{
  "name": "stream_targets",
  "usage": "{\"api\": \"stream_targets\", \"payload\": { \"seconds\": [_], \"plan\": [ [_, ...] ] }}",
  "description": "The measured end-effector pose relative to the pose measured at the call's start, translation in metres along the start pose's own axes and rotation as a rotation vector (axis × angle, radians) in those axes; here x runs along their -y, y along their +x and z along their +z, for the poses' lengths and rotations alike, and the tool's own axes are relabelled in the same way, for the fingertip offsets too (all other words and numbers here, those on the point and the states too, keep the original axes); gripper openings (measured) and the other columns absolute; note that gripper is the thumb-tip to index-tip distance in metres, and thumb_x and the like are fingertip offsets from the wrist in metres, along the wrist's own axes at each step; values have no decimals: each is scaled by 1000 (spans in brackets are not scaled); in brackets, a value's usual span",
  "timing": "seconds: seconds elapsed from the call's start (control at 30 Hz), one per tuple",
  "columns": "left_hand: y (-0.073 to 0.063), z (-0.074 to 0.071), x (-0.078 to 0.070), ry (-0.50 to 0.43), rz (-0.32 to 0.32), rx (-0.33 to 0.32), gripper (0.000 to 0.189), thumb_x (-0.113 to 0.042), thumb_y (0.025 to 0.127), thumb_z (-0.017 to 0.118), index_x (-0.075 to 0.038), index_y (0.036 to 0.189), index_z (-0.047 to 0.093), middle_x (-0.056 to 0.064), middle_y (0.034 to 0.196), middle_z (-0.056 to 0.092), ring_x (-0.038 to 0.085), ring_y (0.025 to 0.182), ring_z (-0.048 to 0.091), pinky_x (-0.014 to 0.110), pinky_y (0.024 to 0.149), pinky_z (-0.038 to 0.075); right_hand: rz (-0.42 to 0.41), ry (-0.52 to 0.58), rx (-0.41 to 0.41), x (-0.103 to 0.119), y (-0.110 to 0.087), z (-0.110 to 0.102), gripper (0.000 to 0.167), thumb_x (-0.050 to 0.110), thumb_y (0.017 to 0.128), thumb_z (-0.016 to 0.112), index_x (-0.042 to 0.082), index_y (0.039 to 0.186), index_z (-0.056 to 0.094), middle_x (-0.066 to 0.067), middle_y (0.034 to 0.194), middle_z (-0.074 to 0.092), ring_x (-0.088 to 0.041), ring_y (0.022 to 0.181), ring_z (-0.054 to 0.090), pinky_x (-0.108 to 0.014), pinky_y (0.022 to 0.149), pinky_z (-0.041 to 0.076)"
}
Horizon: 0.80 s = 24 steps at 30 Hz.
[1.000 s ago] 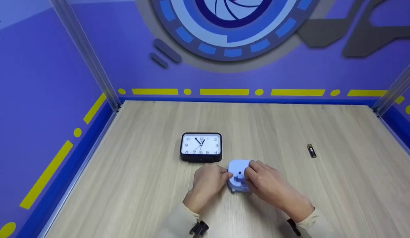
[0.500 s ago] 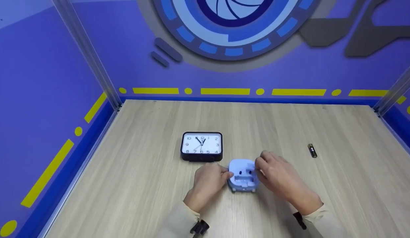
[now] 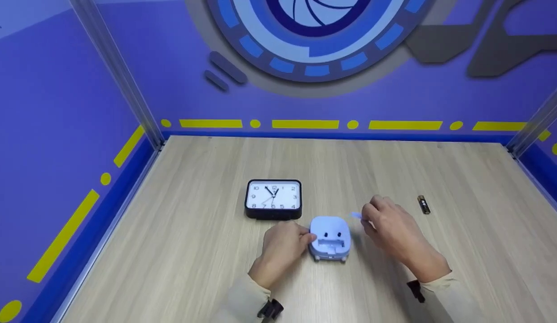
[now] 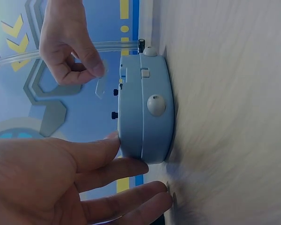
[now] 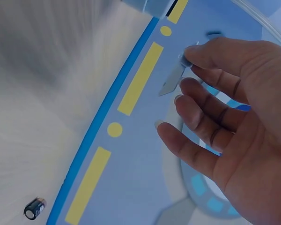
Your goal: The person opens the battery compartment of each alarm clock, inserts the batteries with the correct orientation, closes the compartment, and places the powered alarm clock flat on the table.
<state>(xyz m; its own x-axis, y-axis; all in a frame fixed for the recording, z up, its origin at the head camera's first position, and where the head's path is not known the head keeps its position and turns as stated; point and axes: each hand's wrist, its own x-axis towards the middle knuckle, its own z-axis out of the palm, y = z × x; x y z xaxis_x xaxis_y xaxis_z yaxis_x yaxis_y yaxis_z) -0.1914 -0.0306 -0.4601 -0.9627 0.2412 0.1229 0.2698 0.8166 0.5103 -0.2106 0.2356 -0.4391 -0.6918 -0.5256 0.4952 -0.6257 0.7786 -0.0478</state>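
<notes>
A light blue alarm clock (image 3: 328, 224) lies on the table with its back up, showing two black knobs and an uncovered battery compartment (image 3: 331, 243). Its contents are too small to make out. My left hand (image 3: 282, 246) pinches the clock's left edge, thumb on the back and forefinger against the side in the left wrist view. To the clock's right, my right hand (image 3: 397, 231) is raised, pinching a thin pale blue battery cover (image 5: 172, 80) between thumb and forefinger. The other right fingers are loosely bent, as the right wrist view shows.
Behind my left hand stands a black rectangular clock (image 3: 273, 197) with a white dial. One dark battery (image 3: 423, 204) with a gold end lies farther right on the wooden table (image 3: 206, 179). Blue printed panels (image 3: 305, 107) border the table's back and sides.
My right hand has lifted the battery cover off the blue clock and carried it right and slightly away, exposing the compartment. My left hand and the clock have stayed put.
</notes>
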Motion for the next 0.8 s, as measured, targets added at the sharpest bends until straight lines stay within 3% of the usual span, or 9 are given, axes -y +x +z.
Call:
{"api": "stream_targets", "payload": {
  "seconds": [0.17,0.43,0.6,0.8],
  "plan": [
    [0,0,0,17,9,-17,9,-30,95,81,-25,94,88,-12,83,75,9,63,56,32,53,43,1,7,3,-4,0,1,27,-7,79,86,7,83,64,-4,83,54,-21,72,53,-36,60,47],
    [-1,-1,0,-15,4,-15,9,-28,95,81,-23,93,88,-12,76,71,8,60,50,31,52,39,-23,16,-1,-13,-3,8,33,-11,75,89,8,83,63,-3,82,53,-20,73,52,-35,62,48],
    [-2,-1,1,-22,9,-31,12,-27,95,82,-24,85,87,-12,66,62,9,58,47,32,51,37,-8,39,12,-21,-6,15,33,-13,78,85,10,81,63,0,81,51,-17,73,49,-34,62,46],
    [0,-1,-1,-25,5,-22,10,-28,95,81,-24,87,87,-13,70,65,9,59,48,32,51,38,-12,40,21,-31,-11,23,33,-19,77,80,9,78,62,0,79,47,-18,71,47,-35,60,44]
  ]
}}
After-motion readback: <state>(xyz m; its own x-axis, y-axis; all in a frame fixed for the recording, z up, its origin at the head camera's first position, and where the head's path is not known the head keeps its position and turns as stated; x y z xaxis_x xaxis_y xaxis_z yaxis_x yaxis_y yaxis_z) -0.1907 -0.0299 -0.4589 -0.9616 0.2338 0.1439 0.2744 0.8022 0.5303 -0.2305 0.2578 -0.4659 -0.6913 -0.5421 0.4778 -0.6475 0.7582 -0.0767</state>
